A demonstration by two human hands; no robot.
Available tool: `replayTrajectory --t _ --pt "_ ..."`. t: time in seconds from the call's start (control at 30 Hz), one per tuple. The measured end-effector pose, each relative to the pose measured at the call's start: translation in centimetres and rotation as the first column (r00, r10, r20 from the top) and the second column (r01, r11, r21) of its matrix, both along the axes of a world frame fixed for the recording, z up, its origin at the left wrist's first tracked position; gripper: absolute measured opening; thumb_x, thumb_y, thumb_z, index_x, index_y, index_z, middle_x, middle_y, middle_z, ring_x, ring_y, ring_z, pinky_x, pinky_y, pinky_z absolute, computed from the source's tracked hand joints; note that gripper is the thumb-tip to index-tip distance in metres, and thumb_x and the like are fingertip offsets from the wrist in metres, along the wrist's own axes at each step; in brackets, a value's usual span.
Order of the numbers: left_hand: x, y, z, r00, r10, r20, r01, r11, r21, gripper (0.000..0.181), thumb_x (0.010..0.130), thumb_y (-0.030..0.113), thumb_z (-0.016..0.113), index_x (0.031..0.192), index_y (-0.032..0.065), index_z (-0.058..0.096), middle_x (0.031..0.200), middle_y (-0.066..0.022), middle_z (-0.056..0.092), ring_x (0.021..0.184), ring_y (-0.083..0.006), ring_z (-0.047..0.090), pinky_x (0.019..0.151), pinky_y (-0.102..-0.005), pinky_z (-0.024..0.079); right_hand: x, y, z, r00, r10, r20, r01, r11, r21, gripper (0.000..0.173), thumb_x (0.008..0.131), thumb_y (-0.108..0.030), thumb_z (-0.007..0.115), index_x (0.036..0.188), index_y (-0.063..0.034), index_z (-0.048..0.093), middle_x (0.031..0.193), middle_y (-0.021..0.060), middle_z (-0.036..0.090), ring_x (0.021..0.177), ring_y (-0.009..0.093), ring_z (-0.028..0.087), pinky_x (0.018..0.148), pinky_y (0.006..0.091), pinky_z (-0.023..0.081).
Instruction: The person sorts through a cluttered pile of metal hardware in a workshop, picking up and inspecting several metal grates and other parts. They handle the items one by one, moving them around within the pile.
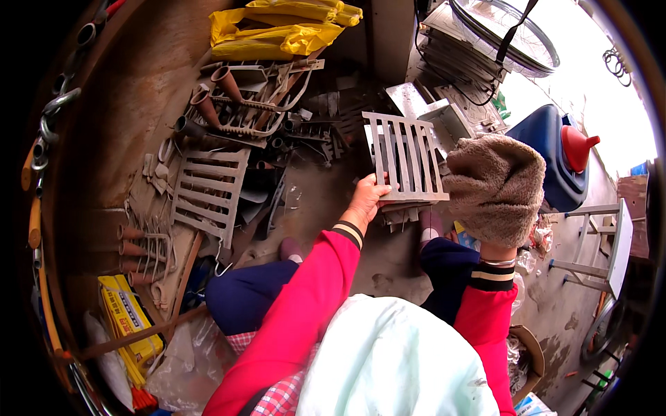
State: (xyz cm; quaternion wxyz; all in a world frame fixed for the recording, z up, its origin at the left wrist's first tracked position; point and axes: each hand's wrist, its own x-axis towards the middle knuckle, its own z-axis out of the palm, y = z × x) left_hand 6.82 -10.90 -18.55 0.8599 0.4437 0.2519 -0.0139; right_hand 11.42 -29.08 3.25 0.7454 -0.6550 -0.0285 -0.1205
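Observation:
My left hand (368,196) grips the near left corner of a grey slatted metal grate (416,196), thumb on top, and holds it tilted up before me. Beneath its near edge are what look like more stacked grates. A brown plush cloth (494,190) covers my right hand, just right of the grate. The cloth hides the fingers, and only the wrist with a bracelet shows below it. A similar slatted grate (205,200) leans to the left among metal parts.
Metal rake heads (244,99) with tube sockets lie at the left, below yellow plastic wrapping (281,34). A blue jerrycan (551,151) bears a red funnel (576,148) at the right. Beyond stand a small step stool (614,244) and a cardboard box (533,351). Wire fan guards (507,36) rest at the upper right.

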Motion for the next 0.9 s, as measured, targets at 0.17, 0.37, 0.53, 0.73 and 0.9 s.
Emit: replayTrajectory --t 0.17,0.37,0.53,0.73,0.9 --pt "0.8 0.7 -3.9 0.982 0.000 -0.189 0.110 0.813 0.572 0.019 0.066 -0.003 0.055 0.085 0.0005 0.058 0.076 -0.0060 0.059 0.070 -0.0166 0.058 0.062 -0.0275 0.048 -0.1 0.1 -1.4 1.000 -0.009 -0.025 0.010 0.998 0.066 0.042 0.064 -0.019 0.068 0.094 -0.0031 0.042 0.077 0.0047 0.053 0.069 0.014 0.053 0.060 0.0269 0.044" --pt "2.1 1.0 -3.8 0.927 0.118 -0.357 0.240 0.546 0.803 0.014 0.063 0.003 0.063 0.076 0.0004 0.059 0.067 -0.0084 0.060 0.063 -0.0171 0.058 0.059 -0.0296 0.044 -0.1 -0.6 -4.2 0.998 0.025 -0.060 -0.015 0.988 0.154 0.042 0.073 -0.022 0.058 0.106 -0.0051 0.039 0.095 0.0059 0.049 0.085 0.017 0.048 0.074 0.0301 0.040" --pt "1.8 1.4 -5.4 0.926 0.170 -0.337 0.217 0.488 0.845 0.016 0.062 0.006 0.064 0.076 0.0004 0.059 0.068 -0.0112 0.061 0.065 -0.0224 0.059 0.062 -0.0328 0.045 0.7 -2.9 -8.4 0.992 0.098 -0.073 -0.079 0.970 0.231 0.042 0.081 -0.024 0.051 0.117 -0.0067 0.036 0.110 0.0068 0.045 0.099 0.019 0.045 0.085 0.0328 0.037" --pt "2.2 0.8 -4.6 0.893 0.211 -0.397 0.287 0.415 0.864 0.040 0.063 0.013 0.065 0.100 0.0013 0.054 0.099 -0.0193 0.052 0.093 -0.0313 0.052 0.079 -0.0355 0.043 1.4 -4.7 -10.2 0.989 0.125 -0.083 -0.101 0.962 0.254 0.036 0.084 -0.025 0.047 0.115 -0.0086 0.038 0.112 0.0067 0.046 0.100 0.019 0.045 0.087 0.0331 0.038" --pt "0.4 0.9 -4.3 0.925 0.355 -0.132 -0.006 0.362 0.932 0.049 0.062 0.015 0.065 0.106 -0.0024 0.050 0.105 -0.0186 0.049 0.098 -0.0316 0.048 0.084 -0.0357 0.040 -0.6 -0.5 -4.3 0.991 -0.037 -0.125 0.057 0.985 0.162 0.020 0.075 -0.025 0.056 0.088 -0.0101 0.051 0.086 0.0043 0.055 0.076 0.015 0.053 0.068 0.0286 0.044"
